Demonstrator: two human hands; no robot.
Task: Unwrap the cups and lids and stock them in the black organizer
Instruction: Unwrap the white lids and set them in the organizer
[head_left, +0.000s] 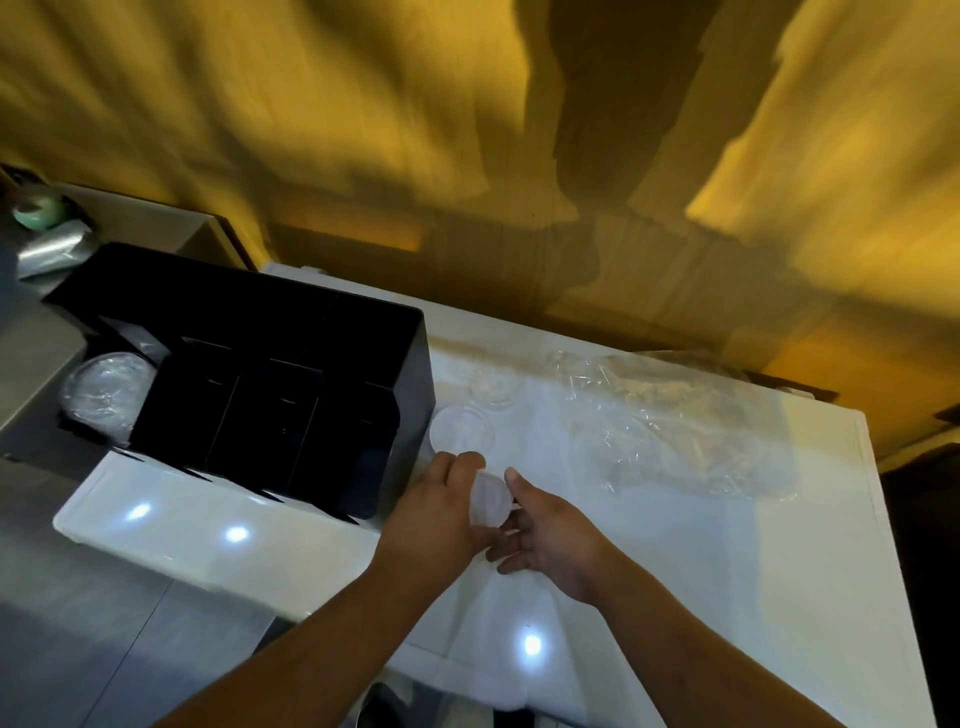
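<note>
The black organizer (291, 332) stands on the white table (675, 571) at the left, its compartments open toward me. A stack of clear lids (104, 395) lies in its leftmost slot. My left hand (436, 514) grips a small translucent white lid (491, 501) just right of the organizer's front corner. My right hand (550, 535) is beside it, fingers spread and touching the lid's edge from the right. Clear lids (460, 428) lie flat on the table just beyond my hands, and another clear piece (493, 387) lies farther back.
Crumpled clear plastic wrap (675, 415) covers the table's right middle. A silver wrapped bundle (52, 249) and a green object (36, 210) sit on the grey counter at far left. A yellow-lit wooden wall rises behind.
</note>
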